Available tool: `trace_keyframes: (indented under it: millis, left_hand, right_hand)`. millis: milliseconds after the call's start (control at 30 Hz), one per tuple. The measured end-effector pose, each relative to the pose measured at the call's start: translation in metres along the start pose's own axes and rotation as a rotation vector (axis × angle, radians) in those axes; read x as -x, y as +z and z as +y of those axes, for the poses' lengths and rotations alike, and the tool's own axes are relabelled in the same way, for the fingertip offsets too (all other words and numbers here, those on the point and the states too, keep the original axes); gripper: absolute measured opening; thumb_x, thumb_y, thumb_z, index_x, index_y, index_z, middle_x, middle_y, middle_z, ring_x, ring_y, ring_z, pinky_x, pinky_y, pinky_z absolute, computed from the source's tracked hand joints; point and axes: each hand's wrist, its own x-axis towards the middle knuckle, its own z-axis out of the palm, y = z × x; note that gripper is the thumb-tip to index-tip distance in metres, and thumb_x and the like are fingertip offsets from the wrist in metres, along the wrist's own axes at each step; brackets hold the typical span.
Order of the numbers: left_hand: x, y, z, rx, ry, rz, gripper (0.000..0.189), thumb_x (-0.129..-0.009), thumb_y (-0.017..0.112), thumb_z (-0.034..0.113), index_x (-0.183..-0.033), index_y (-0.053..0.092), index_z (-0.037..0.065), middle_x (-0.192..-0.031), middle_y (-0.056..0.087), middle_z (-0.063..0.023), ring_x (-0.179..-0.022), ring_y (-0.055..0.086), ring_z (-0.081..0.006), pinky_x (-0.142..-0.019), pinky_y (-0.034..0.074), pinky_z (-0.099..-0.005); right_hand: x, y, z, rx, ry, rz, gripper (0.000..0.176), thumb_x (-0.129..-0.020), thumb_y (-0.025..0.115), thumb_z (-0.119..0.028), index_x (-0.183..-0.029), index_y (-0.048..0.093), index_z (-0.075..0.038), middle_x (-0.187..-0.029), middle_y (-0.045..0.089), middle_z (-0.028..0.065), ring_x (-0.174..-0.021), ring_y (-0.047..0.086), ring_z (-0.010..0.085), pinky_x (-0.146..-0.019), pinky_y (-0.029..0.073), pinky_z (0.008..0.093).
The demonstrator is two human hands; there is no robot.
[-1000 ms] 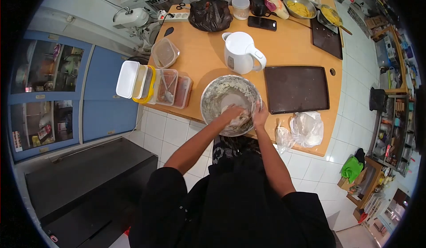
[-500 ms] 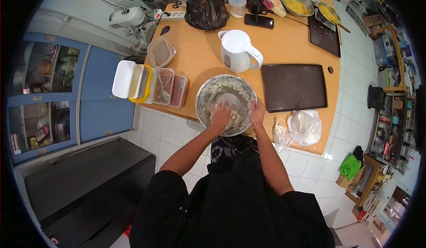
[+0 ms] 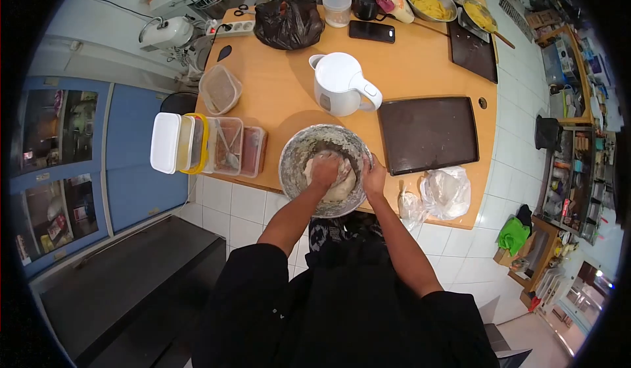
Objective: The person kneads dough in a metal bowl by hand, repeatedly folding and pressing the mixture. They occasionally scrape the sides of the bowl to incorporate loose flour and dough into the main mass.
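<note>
A metal bowl point(image 3: 290, 164) with floury, dough-smeared walls sits at the table's front edge, close to my body. Pale dough point(image 3: 336, 190) lies in its bottom. My left hand point(image 3: 325, 169) is down inside the bowl, pressed into the dough, its fingers partly hidden by the dough. On the bowl's right rim, my right hand point(image 3: 374, 176) is closed round the edge, thumb inside. Just behind the bowl stands a white electric kettle point(image 3: 338, 82).
Right of the bowl lies a dark baking tray point(image 3: 430, 134), with plastic bags point(image 3: 445, 192) before it. Plastic containers point(image 3: 227, 146) line the left edge. Farther back are a black bag point(image 3: 289, 23), a phone point(image 3: 372, 32) and a bowl of yellow food point(image 3: 430, 6).
My left hand has gone from spread fingers to pressing in the dough, which now shows as a lump. The view has shifted slightly.
</note>
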Motion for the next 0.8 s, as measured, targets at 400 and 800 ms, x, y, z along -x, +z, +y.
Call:
trace_keyframes:
  millis: [400, 800]
  left_hand:
    - [-0.046, -0.008, -0.010, 0.921, -0.612, -0.055, 0.027, -0.093, 0.048, 0.031, -0.089, 0.061, 0.008, -0.091, 0.061, -0.0124, -0.090, 0.056, -0.0260, -0.078, 0.044, -0.0406]
    - [0.064, -0.087, 0.057, 0.051, 0.038, -0.272, 0.051, -0.092, 0.050, 0.035, -0.140, 0.045, 0.021, -0.154, 0.023, -0.0171, -0.142, 0.018, -0.0396, -0.110, 0.014, -0.0636]
  right_hand:
    - [-0.009, -0.003, -0.011, 0.115, -0.015, -0.018, 0.018, -0.089, 0.056, -0.010, -0.101, 0.062, 0.001, -0.079, 0.064, 0.0265, -0.077, 0.064, 0.0432, -0.065, 0.049, 0.0437]
    - [-0.006, 0.000, -0.009, 0.209, 0.010, 0.042, 0.014, -0.086, 0.058, -0.010, -0.094, 0.063, 0.000, -0.078, 0.063, 0.0266, -0.076, 0.061, 0.0453, -0.066, 0.047, 0.0482]
